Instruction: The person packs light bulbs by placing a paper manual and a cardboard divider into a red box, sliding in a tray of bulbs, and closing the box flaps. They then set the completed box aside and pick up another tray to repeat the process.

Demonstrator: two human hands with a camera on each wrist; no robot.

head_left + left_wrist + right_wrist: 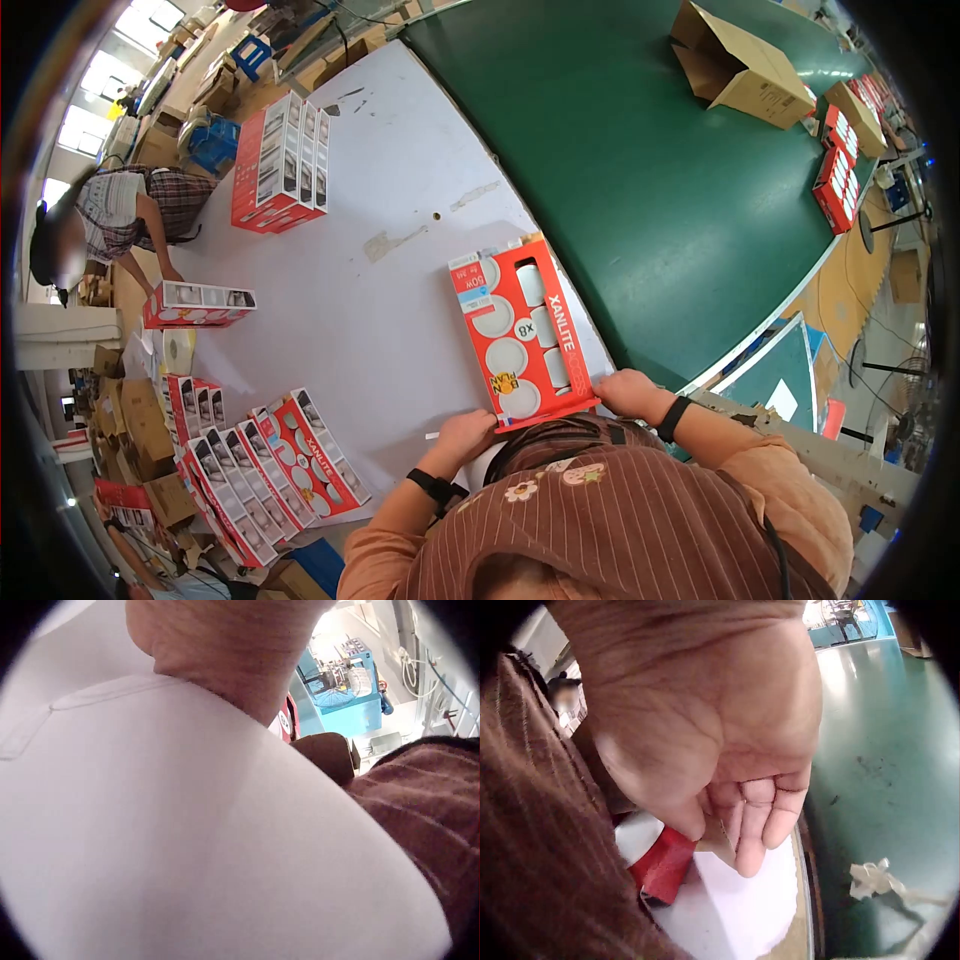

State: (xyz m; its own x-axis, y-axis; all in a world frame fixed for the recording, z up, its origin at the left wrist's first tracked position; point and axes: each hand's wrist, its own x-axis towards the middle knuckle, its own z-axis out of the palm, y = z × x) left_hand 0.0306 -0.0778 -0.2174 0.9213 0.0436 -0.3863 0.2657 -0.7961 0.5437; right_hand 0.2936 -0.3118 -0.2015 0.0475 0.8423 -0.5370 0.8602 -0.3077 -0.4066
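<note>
1. The right hand [625,390] was on the near right corner of the red box [525,325]. The right wrist view showed its thumb and curled fingers [757,817] closed on that corner.
2. The left hand [465,432] was at the box's near left corner. Whether it gripped the box or only touched it could not be told, as the left wrist view showed only the heel of the hand.
3. The red box lay flat on the white table [380,200], just in front of the person, with its printed face up and its right edge close to the green surface [650,150].
4. A row of red boxes [270,470] leaned together at the table's near left. A stack of red boxes [280,165] stood at the far left.
5. An open cardboard carton [740,65] lay on the green surface, well apart from the hands.
6. A second person [130,215] bent over the table's left edge.
</note>
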